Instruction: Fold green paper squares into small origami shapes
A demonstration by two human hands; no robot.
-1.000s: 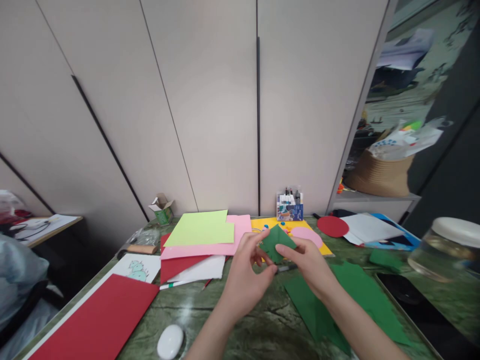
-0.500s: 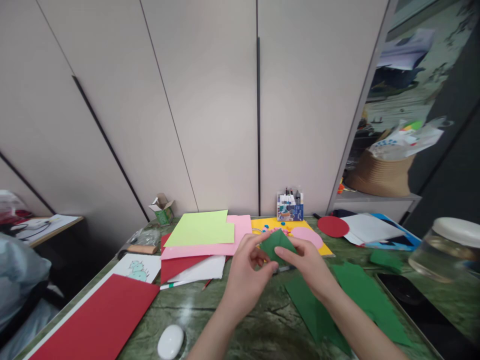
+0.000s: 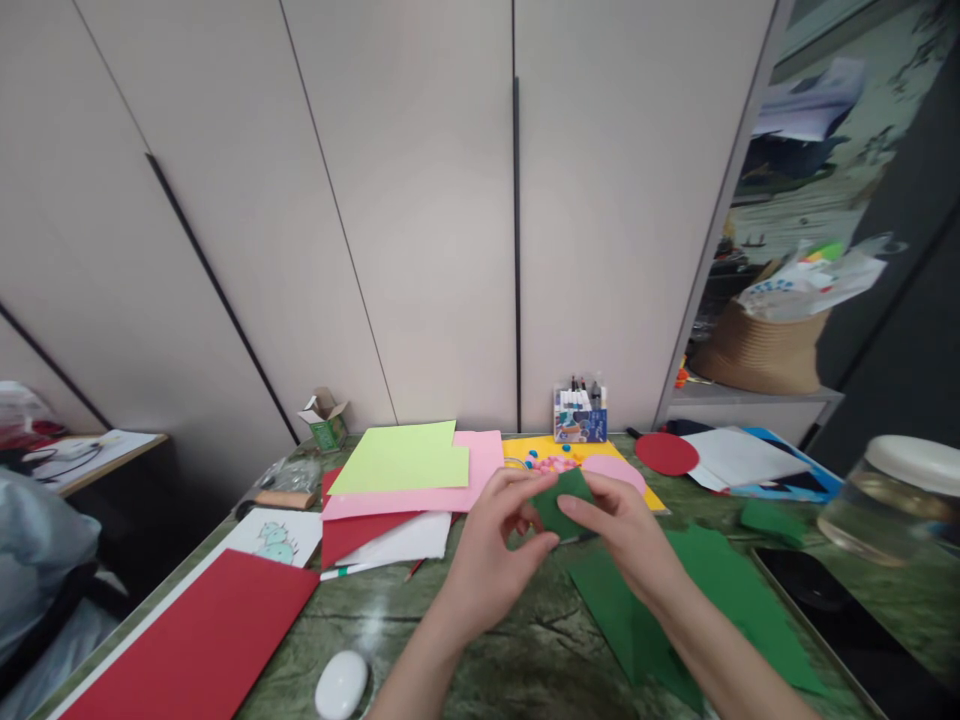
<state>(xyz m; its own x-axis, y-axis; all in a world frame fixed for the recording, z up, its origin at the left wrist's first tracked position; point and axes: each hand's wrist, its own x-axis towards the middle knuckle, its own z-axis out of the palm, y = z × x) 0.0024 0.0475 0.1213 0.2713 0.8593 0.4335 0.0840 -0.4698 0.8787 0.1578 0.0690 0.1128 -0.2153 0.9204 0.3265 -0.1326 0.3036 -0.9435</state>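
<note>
A small folded piece of green paper [image 3: 561,503] is held up between both hands, above the green marbled table. My left hand [image 3: 504,540] pinches its left side with thumb and fingers. On the right side, my right hand [image 3: 622,525] grips it, the thumb pressed flat on its face. Larger green sheets [image 3: 720,600] lie under and beside my right forearm. Behind the hands, small pink and blue pieces [image 3: 551,464] rest on a yellow sheet [image 3: 536,446], partly hidden by the fingers.
Light green [image 3: 405,458], pink and red sheets lie at centre left. A large red sheet [image 3: 202,630] and a white mouse-like object [image 3: 341,684] are nearer. At right are a dark phone [image 3: 847,630], a lidded jar [image 3: 892,500] and a red disc [image 3: 666,453]. A marker box [image 3: 580,414] stands behind.
The green paper has tilted and dropped slightly between my fingers, and more of the pink pieces behind it show. Both hands keep their hold, with only small finger shifts.
</note>
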